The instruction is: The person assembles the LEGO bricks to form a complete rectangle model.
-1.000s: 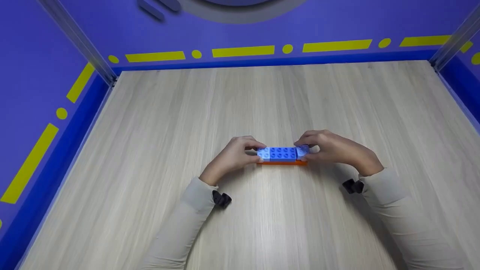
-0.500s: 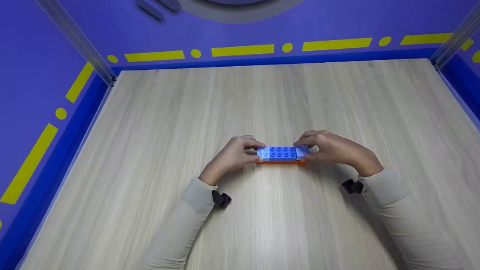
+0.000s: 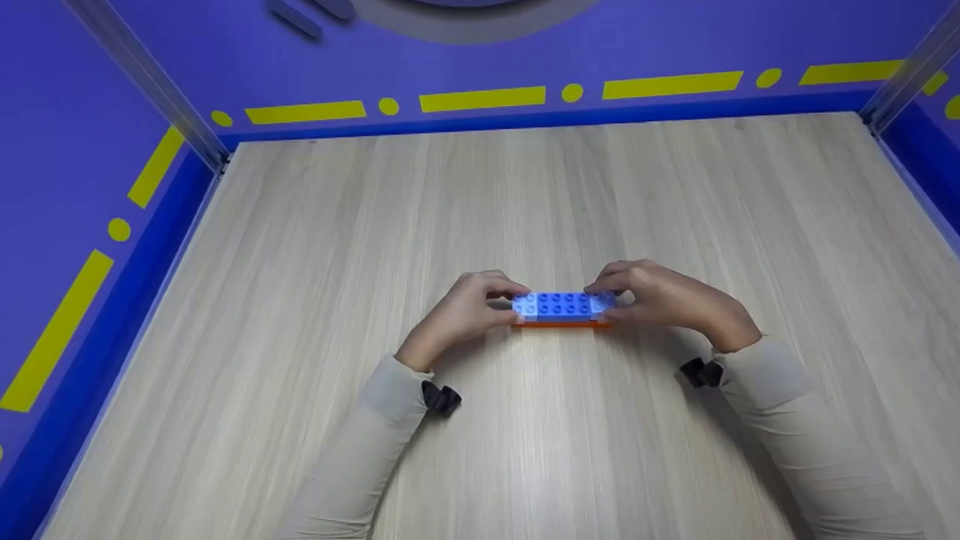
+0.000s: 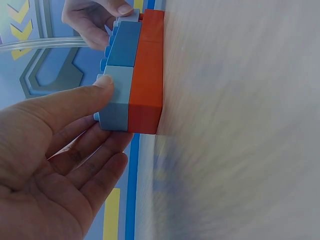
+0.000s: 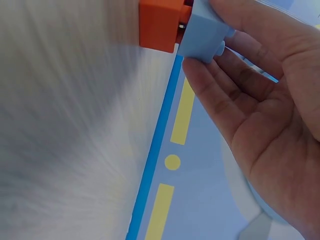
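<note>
A long orange-red brick (image 4: 152, 75) lies on the table under a row of blue bricks. In the middle of the row sits a blue brick (image 3: 565, 306) with studs on top. My left hand (image 3: 471, 307) pinches the light blue brick (image 4: 117, 107) at the left end, which sits flat on the orange-red one. At the right end my right hand (image 3: 660, 300) pinches another light blue brick (image 5: 200, 35) between thumb and fingers. In the right wrist view, orange studs show in a gap beneath that brick.
The wood-grain table (image 3: 480, 210) extends around the bricks on all sides. Blue-purple panels with yellow markings (image 3: 484, 99) stand behind it and at both sides, joined by metal corner posts (image 3: 150, 82).
Both hands keep their holds, almost still. The seam between the right light blue brick and the blue brick looks narrower in the head view. The view itself has shifted slightly.
</note>
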The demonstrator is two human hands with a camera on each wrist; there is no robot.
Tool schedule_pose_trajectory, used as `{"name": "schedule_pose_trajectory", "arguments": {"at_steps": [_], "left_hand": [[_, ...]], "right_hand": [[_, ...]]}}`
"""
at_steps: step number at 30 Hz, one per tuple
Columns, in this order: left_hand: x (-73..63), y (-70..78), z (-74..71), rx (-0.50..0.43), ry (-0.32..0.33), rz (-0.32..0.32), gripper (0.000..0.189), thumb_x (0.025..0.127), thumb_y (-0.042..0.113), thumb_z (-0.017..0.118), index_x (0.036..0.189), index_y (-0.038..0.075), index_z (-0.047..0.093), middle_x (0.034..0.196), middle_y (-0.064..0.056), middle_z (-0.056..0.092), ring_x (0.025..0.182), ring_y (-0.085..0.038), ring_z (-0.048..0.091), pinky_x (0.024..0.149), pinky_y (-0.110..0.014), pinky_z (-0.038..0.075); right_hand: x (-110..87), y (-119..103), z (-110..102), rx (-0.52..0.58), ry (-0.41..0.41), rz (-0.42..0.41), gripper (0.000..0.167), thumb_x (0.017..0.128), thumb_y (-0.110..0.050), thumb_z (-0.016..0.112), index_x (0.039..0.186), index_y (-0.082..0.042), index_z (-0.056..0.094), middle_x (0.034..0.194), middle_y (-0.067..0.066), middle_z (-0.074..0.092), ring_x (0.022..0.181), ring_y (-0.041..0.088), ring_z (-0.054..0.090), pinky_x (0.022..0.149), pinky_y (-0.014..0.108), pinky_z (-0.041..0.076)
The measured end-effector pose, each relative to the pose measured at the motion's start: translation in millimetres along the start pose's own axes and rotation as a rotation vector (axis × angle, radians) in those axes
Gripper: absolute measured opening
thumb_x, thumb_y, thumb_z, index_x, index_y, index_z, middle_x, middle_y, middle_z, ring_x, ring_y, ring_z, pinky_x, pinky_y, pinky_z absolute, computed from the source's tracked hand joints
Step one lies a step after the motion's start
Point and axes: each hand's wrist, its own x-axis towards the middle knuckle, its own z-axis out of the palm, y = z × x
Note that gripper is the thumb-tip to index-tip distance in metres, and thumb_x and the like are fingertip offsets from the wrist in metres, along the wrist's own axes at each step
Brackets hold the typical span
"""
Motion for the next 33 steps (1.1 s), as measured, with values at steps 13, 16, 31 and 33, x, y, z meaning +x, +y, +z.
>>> {"name": "schedule_pose_trajectory", "arguments": {"at_steps": [13, 16, 31, 33], "left_hand": [[1.0, 0.1, -1.5, -0.005, 0.006, 0.009, 0.036, 0.082, 0.002, 0.072, 0.118, 0.005, 0.068, 0.113, -0.007, 0.065, 0.110, -0.020, 0.060, 0.100, -0.029, 0.048], [1.2, 0.1, -1.6, -0.005, 0.008, 0.010, 0.036, 0.082, 0.002, 0.072, 0.117, 0.004, 0.069, 0.113, -0.008, 0.065, 0.110, -0.020, 0.061, 0.099, -0.030, 0.049], [1.8, 0.4, -0.1, 0.000, 0.004, -0.031, 0.036, 0.082, 0.004, 0.072, 0.117, 0.006, 0.069, 0.113, -0.005, 0.065, 0.111, -0.018, 0.060, 0.099, -0.028, 0.048], [1.8, 0.5, 0.3, 0.002, 0.003, -0.035, 0.036, 0.082, 0.004, 0.072, 0.118, 0.007, 0.069, 0.113, -0.005, 0.066, 0.111, -0.018, 0.061, 0.099, -0.027, 0.048]], "right_hand": [[3.0, -0.6, -1.7, -0.017, -0.012, 0.009, 0.030, 0.084, -0.010, 0.071, 0.113, -0.002, 0.070, 0.105, 0.008, 0.068, 0.092, 0.019, 0.063, 0.078, 0.038, 0.055], [3.1, -0.8, -1.6, -0.009, -0.005, 0.010, 0.030, 0.083, -0.009, 0.071, 0.112, -0.002, 0.071, 0.104, 0.007, 0.068, 0.090, 0.018, 0.063, 0.077, 0.038, 0.055], [1.3, 1.4, 5.2, 0.010, 0.043, 0.007, 0.033, 0.078, -0.002, 0.074, 0.111, 0.001, 0.070, 0.100, 0.009, 0.068, 0.091, 0.020, 0.065, 0.077, 0.039, 0.055], [1.2, 1.5, 5.7, 0.023, 0.041, 0.012, 0.033, 0.079, -0.002, 0.074, 0.111, 0.001, 0.070, 0.100, 0.009, 0.068, 0.092, 0.021, 0.065, 0.078, 0.039, 0.055]]}}
